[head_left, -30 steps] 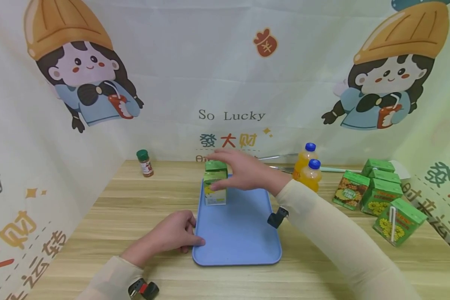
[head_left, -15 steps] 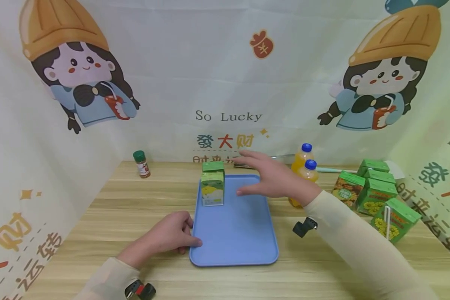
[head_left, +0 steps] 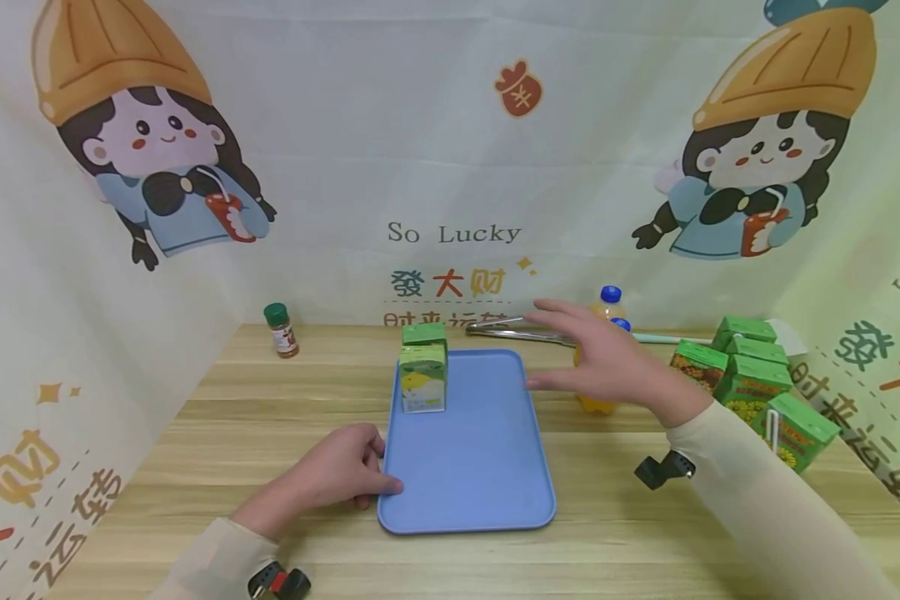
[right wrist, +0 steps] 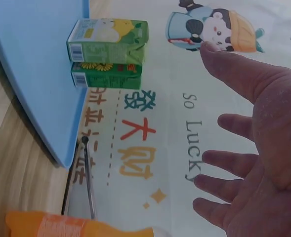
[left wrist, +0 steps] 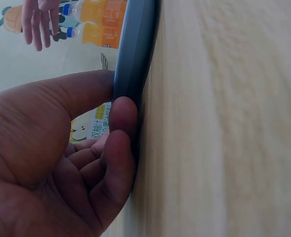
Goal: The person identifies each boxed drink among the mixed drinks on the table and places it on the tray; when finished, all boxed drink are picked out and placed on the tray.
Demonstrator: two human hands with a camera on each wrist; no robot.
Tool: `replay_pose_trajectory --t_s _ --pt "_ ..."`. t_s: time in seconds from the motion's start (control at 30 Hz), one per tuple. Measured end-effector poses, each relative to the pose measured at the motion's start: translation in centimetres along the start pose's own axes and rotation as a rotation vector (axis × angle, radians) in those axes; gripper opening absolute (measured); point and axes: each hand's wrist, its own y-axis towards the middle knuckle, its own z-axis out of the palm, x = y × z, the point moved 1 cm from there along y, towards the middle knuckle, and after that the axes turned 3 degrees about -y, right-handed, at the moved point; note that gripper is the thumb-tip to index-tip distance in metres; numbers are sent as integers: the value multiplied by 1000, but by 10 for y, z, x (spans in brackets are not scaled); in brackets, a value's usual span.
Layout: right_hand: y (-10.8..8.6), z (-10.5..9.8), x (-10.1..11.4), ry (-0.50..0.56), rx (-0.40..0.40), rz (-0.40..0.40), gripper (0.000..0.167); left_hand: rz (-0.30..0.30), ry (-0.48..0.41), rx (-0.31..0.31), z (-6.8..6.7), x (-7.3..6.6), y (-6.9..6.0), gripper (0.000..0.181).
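Observation:
A blue tray lies on the wooden table. My left hand pinches its left rim near the front corner; in the left wrist view the thumb crosses the rim, with curled fingertips against its side. Two juice boxes stand upright at the tray's far left corner: a light green one with yellow fruit in front, a darker green one behind. My right hand, fingers spread and holding nothing, hovers right of the tray. It partly hides two orange drink bottles with blue caps.
Several green juice boxes stand at the right, one with a straw. Metal tongs and a pale green handle lie along the back. A small green-capped spice jar stands back left.
My right hand has moved away from the juice boxes on the tray, rightward to the orange bottles, with its fingers spread. The left hand keeps its hold on the tray rim.

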Motion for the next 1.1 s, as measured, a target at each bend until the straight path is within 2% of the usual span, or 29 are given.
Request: replay_pose_trajectory --t_s 0.3,0.53,0.8,1.1 --pt "-23 -17 -17 17 -3 98 88 -5 10 -6 0 2 1 44" --pt "-36 -25 -28 15 -20 126 89 -6 9 -6 0 1 0 43" --pt "-51 -35 -39 27 5 216 91 3 14 1 1 0 1 46" --pt "-56 -40 -55 -18 11 219 95 -3 14 -6 -1 0 -1 46"
